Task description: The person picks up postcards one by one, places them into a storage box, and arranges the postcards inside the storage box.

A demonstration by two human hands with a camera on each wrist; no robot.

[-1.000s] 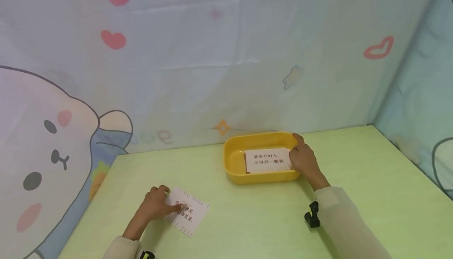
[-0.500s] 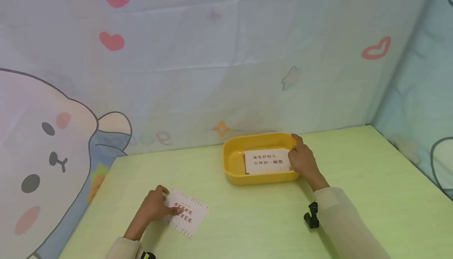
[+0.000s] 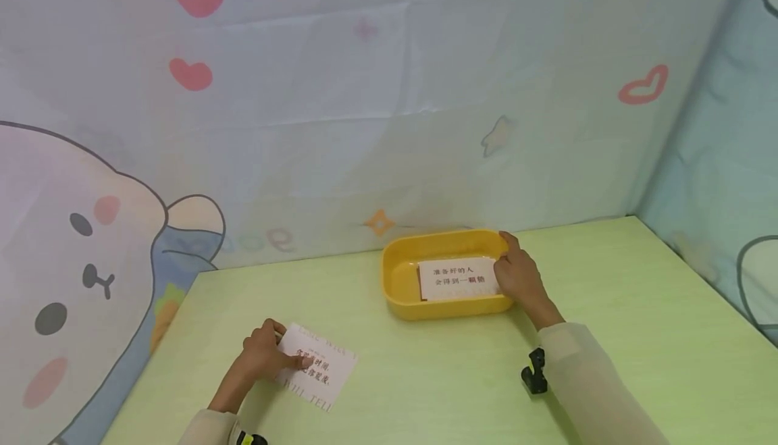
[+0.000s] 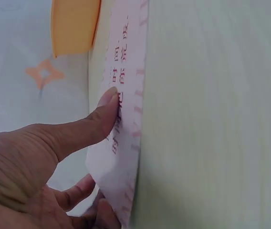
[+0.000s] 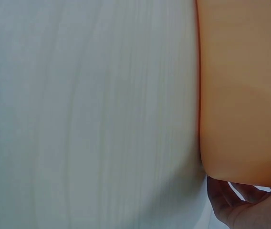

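My left hand pinches the near-left edge of a white card with red print that lies on the green table. In the left wrist view the thumb presses on top of the card and the fingers curl under it. My right hand is at the right end of a yellow tray and holds the right edge of a white card with black print inside it. The right wrist view shows only the tray's outer wall and part of the right hand.
The green table meets cloth walls printed with hearts and a cartoon animal at the back and right. The tray stands near the back wall. A black wrist-camera mount sits on my right sleeve.
My left hand has drawn back slightly and raised the card's near-left edge. The card in the tray has shifted a little left and lower under my right hand.
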